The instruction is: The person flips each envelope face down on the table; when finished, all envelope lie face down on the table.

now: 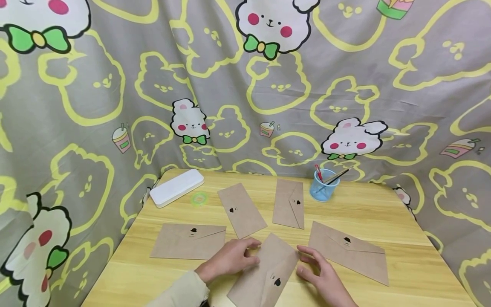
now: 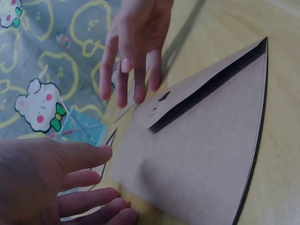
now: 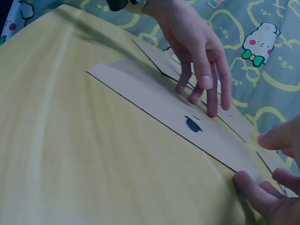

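A brown paper envelope (image 1: pixel 280 256) with a small black hat print lies slanted on the wooden table (image 1: pixel 126 277), between my two hands. My left hand (image 1: pixel 232 258) hovers by its left edge, fingers relaxed and spread apart; it holds nothing. On the other side, my right hand (image 1: pixel 322 273) has its fingertips right at the envelope's right edge, fingers loosely bent around no object. In the left wrist view, the flap of the envelope (image 2: pixel 197 145) stands slightly raised along a dark gap. The right wrist view shows the right hand's fingertips (image 3: pixel 248 185) beside the envelope's near corner.
Several similar envelopes surround it: one at left (image 1: pixel 180 243), two farther back (image 1: pixel 243 211) (image 1: pixel 284 200), one at right (image 1: pixel 353 260). A white case (image 1: pixel 176 187), a pale green ring (image 1: pixel 193 199) and a blue pen cup (image 1: pixel 321 192) stand at the back, before a patterned curtain (image 1: pixel 238 89).
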`<state>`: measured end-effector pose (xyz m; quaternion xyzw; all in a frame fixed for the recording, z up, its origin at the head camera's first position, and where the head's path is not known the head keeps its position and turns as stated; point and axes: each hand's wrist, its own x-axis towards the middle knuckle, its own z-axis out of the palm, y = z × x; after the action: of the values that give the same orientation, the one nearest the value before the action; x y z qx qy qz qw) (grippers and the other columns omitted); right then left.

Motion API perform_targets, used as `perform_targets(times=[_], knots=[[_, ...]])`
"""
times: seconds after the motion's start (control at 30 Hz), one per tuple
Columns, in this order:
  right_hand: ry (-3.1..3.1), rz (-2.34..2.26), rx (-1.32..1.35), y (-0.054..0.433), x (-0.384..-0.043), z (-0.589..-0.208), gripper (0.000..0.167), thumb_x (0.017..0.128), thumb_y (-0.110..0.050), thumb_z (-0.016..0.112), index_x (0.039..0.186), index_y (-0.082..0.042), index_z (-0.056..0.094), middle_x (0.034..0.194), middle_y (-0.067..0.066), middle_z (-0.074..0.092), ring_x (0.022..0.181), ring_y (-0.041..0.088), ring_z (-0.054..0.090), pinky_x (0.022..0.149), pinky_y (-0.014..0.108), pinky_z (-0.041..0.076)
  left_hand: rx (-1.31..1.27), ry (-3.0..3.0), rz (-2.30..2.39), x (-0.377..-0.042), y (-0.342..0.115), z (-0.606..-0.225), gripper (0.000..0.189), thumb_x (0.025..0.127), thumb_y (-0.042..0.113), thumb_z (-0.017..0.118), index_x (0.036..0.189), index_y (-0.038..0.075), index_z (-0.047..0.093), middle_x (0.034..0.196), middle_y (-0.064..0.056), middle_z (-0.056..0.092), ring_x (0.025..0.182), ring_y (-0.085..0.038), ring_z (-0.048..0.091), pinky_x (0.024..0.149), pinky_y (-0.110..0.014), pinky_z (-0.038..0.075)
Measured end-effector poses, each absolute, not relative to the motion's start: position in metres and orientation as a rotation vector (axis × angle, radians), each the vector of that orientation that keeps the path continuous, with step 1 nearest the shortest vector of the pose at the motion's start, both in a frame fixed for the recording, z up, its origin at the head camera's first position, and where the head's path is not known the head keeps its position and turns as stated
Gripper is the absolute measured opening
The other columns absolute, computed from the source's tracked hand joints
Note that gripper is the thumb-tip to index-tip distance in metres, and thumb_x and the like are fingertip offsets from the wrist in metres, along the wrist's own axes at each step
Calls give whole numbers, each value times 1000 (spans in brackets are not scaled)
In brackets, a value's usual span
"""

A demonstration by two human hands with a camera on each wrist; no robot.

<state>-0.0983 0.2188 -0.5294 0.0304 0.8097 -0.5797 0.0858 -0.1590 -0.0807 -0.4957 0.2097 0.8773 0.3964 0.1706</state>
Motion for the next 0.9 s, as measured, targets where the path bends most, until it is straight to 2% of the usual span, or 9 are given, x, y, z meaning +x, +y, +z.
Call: perform_targets(times=[0.1, 0.23, 0.37, 0.43, 0.5, 0.6, 0.77, 0.83, 0.9], knots=[[2370, -1783, 96, 214, -96, -530, 58, 100, -21, 80, 153, -11, 58, 158, 18, 60, 147, 39, 56, 102, 15, 55, 605, 2460, 1147, -158, -80, -495, 49, 100, 22, 80, 145, 6, 68, 112, -4, 79, 71, -2, 59, 60, -20, 53], [2184, -1929, 75, 209, -95, -529, 61, 103, -14, 76, 156, 1, 50, 162, 29, 50, 151, 46, 48, 105, 24, 62, 621, 2467, 1129, -158, -79, -494, 50, 100, 22, 79, 146, 6, 68, 125, -6, 79, 79, -3, 61, 66, -19, 55], [2059, -2012, 96, 204, -95, -529, 62, 104, -10, 74, 156, 7, 45, 162, 32, 46, 149, 39, 50, 106, 29, 63, 579, 2439, 1139, -159, -79, -494, 51, 101, 26, 78, 147, 9, 67, 145, -7, 73, 110, -16, 74, 94, -31, 65], [2061, -2015, 106, 204, -95, -530, 62, 104, -11, 73, 156, 8, 45, 162, 31, 47, 146, 31, 54, 105, 29, 63, 532, 2392, 1192, -160, -79, -494, 50, 101, 26, 78, 147, 10, 67, 147, -7, 71, 125, -25, 72, 107, -42, 62], [2059, -2023, 109, 204, -95, -531, 61, 105, -11, 73, 155, 9, 45, 161, 31, 47, 142, 24, 56, 105, 30, 64, 480, 2337, 1260, -162, -79, -495, 47, 102, 24, 77, 146, 10, 68, 146, -7, 71, 130, -29, 68, 114, -50, 58], [2058, -2028, 114, 205, -94, -531, 60, 106, -11, 71, 155, 10, 45, 161, 32, 47, 137, 16, 59, 106, 30, 64, 420, 2257, 1379, -164, -77, -496, 41, 101, 14, 77, 141, 9, 70, 135, -9, 74, 120, -26, 68, 103, -48, 61], [2046, -2046, 115, 204, -94, -531, 59, 106, -10, 71, 155, 9, 45, 162, 32, 46, 134, 10, 61, 106, 30, 63, 344, 2185, 1521, -167, -73, -499, 39, 94, -4, 73, 131, 9, 74, 106, -12, 76, 88, -19, 69, 71, -32, 59], [2043, -2057, 95, 204, -94, -532, 58, 106, -9, 71, 155, 10, 45, 162, 33, 46, 133, 8, 61, 106, 31, 63, 339, 2194, 1531, -168, -72, -501, 38, 91, -8, 73, 125, 9, 75, 102, -11, 75, 81, -18, 67, 66, -29, 56], [2044, -2065, 76, 204, -94, -533, 58, 106, -8, 70, 155, 11, 45, 162, 34, 45, 132, 6, 61, 106, 31, 63, 347, 2204, 1530, -170, -73, -502, 36, 89, -9, 73, 120, 8, 76, 104, -10, 76, 83, -17, 67, 67, -27, 56]])
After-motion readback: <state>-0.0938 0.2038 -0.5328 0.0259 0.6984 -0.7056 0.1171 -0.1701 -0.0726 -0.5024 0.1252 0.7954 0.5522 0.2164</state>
